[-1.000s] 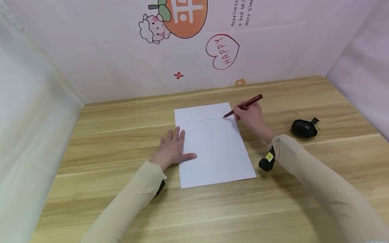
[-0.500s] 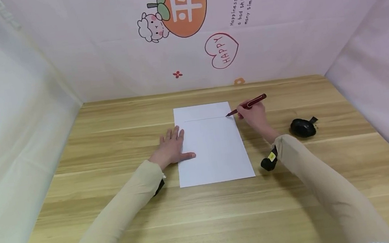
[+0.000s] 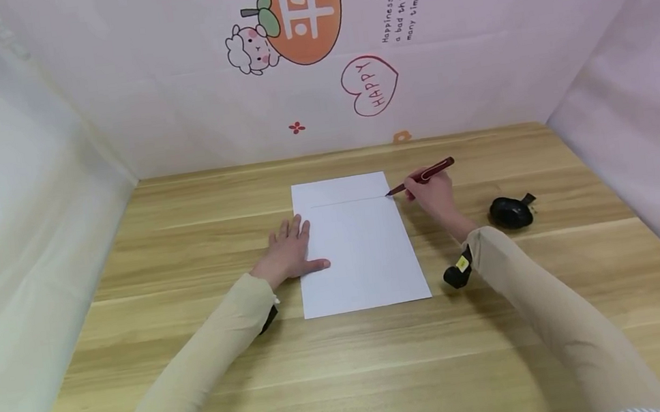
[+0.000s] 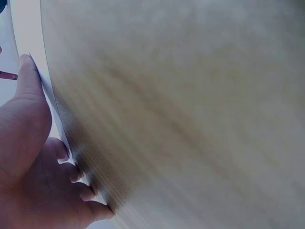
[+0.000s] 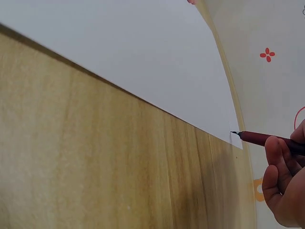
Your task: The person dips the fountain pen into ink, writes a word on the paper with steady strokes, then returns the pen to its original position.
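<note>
A white sheet of paper (image 3: 360, 250) lies on the wooden table, with a thin straight line across its upper part. My left hand (image 3: 287, 252) rests on the sheet's left edge, fingers spread and thumb out over the paper; the left wrist view also shows this hand (image 4: 33, 157) along the edge. In my right hand (image 3: 435, 193) is a dark red fountain pen (image 3: 437, 168), pinched by the fingers. Its nib is at the right end of the line, near the sheet's right edge. The right wrist view shows the pen (image 5: 259, 138) with its tip at the paper's corner.
To the right of my right forearm lies a black rounded object (image 3: 510, 213) with a small tab. Wooden table (image 3: 351, 382) surrounds the paper. A white printed cloth (image 3: 201, 112) stands behind the table and along both sides. Black wrist cameras (image 3: 457, 275) hang under the sleeves.
My right hand has moved the pen slightly to the right, and the line on the paper has grown longer. The left hand has stayed in place on the sheet.
</note>
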A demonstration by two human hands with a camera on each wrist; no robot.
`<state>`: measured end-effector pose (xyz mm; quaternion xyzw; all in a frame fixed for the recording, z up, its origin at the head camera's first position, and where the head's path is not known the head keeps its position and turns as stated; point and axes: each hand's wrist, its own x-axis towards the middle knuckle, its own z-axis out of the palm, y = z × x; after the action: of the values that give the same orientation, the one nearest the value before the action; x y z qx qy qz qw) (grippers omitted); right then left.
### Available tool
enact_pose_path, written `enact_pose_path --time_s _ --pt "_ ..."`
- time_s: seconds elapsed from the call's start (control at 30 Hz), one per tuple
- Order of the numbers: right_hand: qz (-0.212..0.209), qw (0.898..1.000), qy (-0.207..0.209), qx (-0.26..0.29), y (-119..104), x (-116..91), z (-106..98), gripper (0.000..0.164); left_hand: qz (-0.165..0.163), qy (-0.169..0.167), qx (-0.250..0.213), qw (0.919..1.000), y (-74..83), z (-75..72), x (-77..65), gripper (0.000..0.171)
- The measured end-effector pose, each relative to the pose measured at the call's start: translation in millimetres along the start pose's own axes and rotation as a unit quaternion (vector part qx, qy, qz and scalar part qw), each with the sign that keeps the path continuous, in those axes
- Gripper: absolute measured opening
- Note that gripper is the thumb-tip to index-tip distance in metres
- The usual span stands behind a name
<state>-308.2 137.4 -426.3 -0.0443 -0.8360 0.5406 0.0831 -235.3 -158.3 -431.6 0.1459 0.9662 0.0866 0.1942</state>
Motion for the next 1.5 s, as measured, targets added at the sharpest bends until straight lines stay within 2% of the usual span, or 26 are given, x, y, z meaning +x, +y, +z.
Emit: enact_pose_path --time_s 0.23,0.37,0.53,0.73,0.87,1.0,1.5 --pt "-0.007 1.0 -0.003 -0.006 -3 2 2 0.015 -0.005 0.002 0.001 1.0 -3.4 -0.2 0.2 0.101" --pt "-0.009 1.0 -0.004 0.007 -13 4 9 0.019 -0.004 -0.004 0.001 1.0 -3.2 -0.2 -0.2 0.1" --pt "-0.02 0.999 -0.013 0.033 -30 9 33 0.023 0.001 -0.005 0.007 1.0 -1.8 2.1 1.4 0.101" --pt "-0.029 0.999 -0.024 -0.009 -41 13 67 0.022 0.0 -0.001 0.014 0.9999 -2.8 6.9 4.4 0.101" --pt "-0.034 0.999 -0.03 -0.028 -42 15 81 0.022 -0.001 -0.001 0.013 0.9999 -3.3 7.2 3.6 0.101" --pt "-0.041 0.998 -0.032 -0.023 -44 18 89 0.02 -0.004 0.004 0.009 0.9999 -6.8 3.6 1.1 0.101" --pt "-0.028 0.999 -0.029 -0.001 -37 18 88 0.02 -0.005 0.003 0.004 1.0 -6.5 2.8 3.5 0.102"
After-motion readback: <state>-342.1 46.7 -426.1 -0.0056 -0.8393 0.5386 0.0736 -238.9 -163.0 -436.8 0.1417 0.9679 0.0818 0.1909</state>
